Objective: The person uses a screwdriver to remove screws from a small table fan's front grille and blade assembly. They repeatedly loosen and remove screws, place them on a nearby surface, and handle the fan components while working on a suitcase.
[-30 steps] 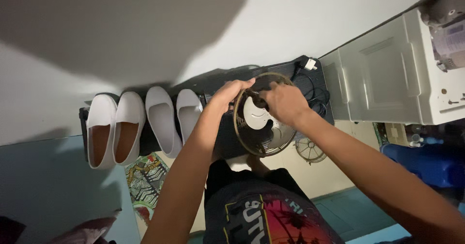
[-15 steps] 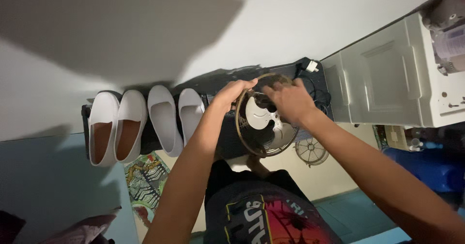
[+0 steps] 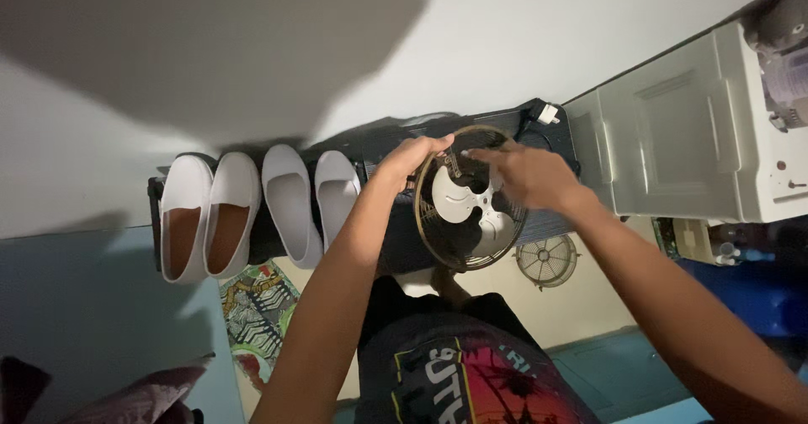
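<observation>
A plain white wall [image 3: 522, 45] fills most of the head view, with a large dark shadow across its upper left part. At the right stands a big white boxy cabinet with a panelled door [image 3: 673, 129], and a grey rounded object, too blurred to tell, sits at its far top corner. Below the wall runs a long black flat case [image 3: 396, 247], partly hidden behind both forearms. Just beside it on the left, four white slip-on shoes [image 3: 252, 209] stand in a row, toes up against the wall, touching side by side. A patterned multicoloured cloth [image 3: 257, 306] lies under the shoes near the left arm.

The small round fan with a dark wire guard and pale blades [image 3: 468, 201] is held up in front of the black case, between the two hands. The left hand [image 3: 407, 159] grips the guard's rim at its upper left edge, fingers curled over the wire. The right hand [image 3: 526, 176] rests on the guard's upper right, fingers stretched across the wires; whether it clasps the wire I cannot tell. A separate pale round wire grille [image 3: 547, 260] lies on the floor just below the right forearm.
</observation>
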